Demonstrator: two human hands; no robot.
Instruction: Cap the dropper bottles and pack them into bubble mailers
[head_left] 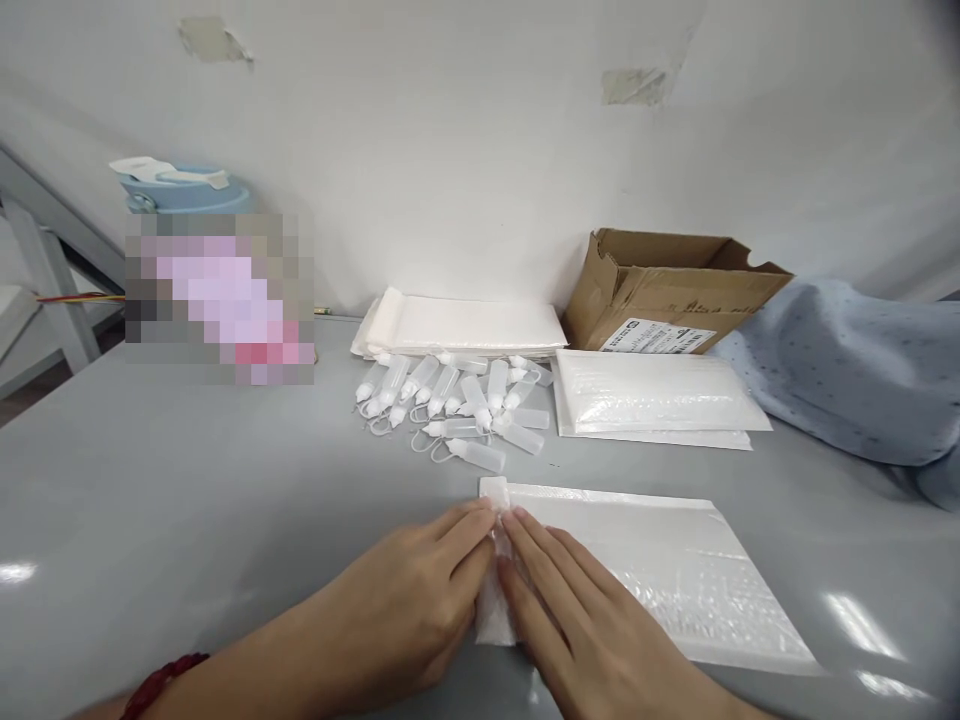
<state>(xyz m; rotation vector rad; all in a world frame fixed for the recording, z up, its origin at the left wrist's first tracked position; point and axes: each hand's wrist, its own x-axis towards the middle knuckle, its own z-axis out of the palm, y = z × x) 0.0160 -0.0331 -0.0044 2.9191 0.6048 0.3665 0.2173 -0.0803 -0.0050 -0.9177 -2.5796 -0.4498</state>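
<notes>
A white bubble-lined mailer [675, 560] lies flat on the grey table, its narrow flap [495, 625] at the left end. My left hand [420, 590] is closed, its bent fingers gathered on the flap; whether they pinch anything is hidden. My right hand [577, 610] lies palm down across the flap and the mailer's left part, fingers stretched out and slightly apart. The fingertips of both hands almost meet near the flap's upper part. Beyond them is a loose pile of small clear plastic bottles [476, 455] with white caps.
Behind the bottles lies a stack of white mailers [472, 325]. More mailers [652, 395] lie to the right, before an open cardboard box [675, 290]. Blue spotted cloth [862, 370] sits at the right edge. A light blue container [187, 190] and a blurred-out patch are at the back left.
</notes>
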